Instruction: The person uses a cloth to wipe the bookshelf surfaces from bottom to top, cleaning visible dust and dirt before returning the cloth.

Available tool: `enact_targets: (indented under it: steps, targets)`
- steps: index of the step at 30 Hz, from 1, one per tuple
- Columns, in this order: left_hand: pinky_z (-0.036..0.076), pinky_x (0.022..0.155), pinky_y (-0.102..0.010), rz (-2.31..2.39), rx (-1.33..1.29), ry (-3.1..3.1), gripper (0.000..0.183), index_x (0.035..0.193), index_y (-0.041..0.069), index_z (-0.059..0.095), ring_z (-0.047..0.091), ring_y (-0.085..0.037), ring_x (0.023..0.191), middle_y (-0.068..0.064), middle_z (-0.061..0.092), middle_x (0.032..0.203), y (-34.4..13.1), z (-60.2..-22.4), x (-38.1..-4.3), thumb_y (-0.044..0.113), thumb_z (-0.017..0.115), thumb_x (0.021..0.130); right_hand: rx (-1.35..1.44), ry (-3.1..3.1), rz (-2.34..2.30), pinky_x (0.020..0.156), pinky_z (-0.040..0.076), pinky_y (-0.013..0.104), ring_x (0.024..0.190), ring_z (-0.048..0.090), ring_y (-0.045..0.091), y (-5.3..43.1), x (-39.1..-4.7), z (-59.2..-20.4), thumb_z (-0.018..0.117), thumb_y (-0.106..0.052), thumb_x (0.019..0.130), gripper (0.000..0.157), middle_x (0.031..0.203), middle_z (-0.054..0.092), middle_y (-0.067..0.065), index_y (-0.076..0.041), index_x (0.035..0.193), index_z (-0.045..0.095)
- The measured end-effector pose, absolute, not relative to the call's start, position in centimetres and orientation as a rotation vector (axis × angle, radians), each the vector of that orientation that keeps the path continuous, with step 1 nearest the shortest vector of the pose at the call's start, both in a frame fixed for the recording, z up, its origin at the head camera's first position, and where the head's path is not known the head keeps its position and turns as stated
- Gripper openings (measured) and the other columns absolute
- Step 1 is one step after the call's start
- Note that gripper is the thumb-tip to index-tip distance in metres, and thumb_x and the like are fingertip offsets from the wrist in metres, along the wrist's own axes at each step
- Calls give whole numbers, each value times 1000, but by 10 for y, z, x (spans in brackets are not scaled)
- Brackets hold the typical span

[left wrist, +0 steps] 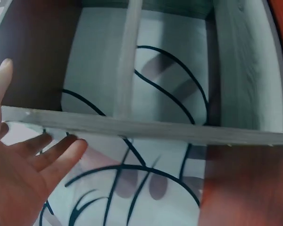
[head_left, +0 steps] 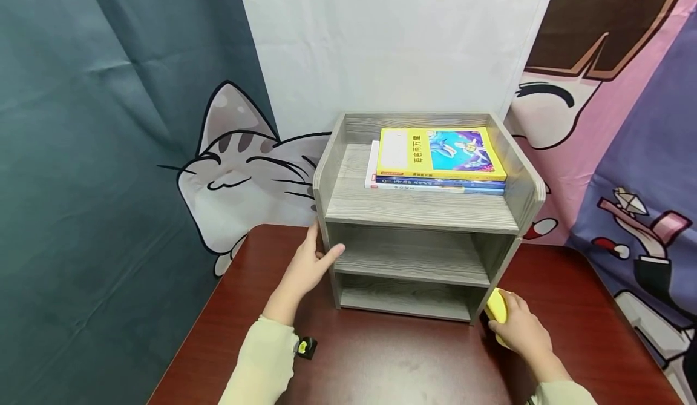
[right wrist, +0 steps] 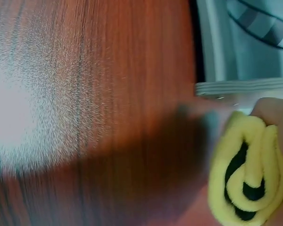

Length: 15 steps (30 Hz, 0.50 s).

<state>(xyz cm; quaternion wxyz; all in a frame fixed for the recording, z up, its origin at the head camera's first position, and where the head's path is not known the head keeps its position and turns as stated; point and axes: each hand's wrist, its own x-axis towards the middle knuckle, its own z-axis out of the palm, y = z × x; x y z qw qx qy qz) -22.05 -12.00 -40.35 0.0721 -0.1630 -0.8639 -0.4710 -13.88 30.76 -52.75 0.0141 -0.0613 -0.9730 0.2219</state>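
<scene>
A grey wood-grain shelf unit (head_left: 419, 211) stands on the reddish-brown table. My left hand (head_left: 307, 263) is at its left side panel, thumb spread in front and straight fingers along the outer face; the left wrist view shows the hand (left wrist: 28, 160) on both sides of the panel edge (left wrist: 179, 131). My right hand (head_left: 523, 326) holds a folded yellow cloth (head_left: 498, 311) beside the unit's lower right side. In the right wrist view the cloth (right wrist: 250, 174) shows as a thick fold with dark gaps between layers; little of that hand is visible there.
Several books lie stacked on the top shelf, a yellow-covered one (head_left: 405, 154) uppermost. Two lower compartments open toward me. The table (head_left: 381, 362) extends in front and to both sides. Printed curtains (head_left: 125, 151) hang behind it, one with a cat drawing.
</scene>
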Motion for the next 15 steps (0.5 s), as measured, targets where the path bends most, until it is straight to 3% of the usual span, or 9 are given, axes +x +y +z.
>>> enact_targets:
  steps: [5,7,11,15]
  targets:
    - [46,85,-45,-1326,-436,-2466,78,150,21,7,53,-29,113,-15,34,145,-111,-391,-228,44,52,91,-145,-3144,597,66,42,58,92,54,49,304,-125,-507,70,-25,68,75,125,40,32,3,130,40]
    - [43,87,-48,-1256,-394,-2460,75,150,21,8,49,-32,117,-15,36,144,-108,-387,-231,44,50,92,-112,-3183,565,66,42,57,90,56,44,301,-121,-499,71,-25,66,74,122,44,31,4,129,43]
    - [45,77,-52,-1098,-333,-2511,63,148,11,20,59,-38,100,-23,56,121,-103,-383,-235,35,44,95,-11,-3272,547,61,42,48,79,55,29,294,-115,-478,73,-24,63,71,109,55,23,2,125,50]
    - [45,67,-51,-1027,-326,-2536,56,144,4,27,63,-38,80,-24,65,94,-100,-381,-235,27,43,95,92,-3325,613,59,39,39,72,50,21,282,-114,-459,73,-20,61,68,94,60,10,-3,124,55]
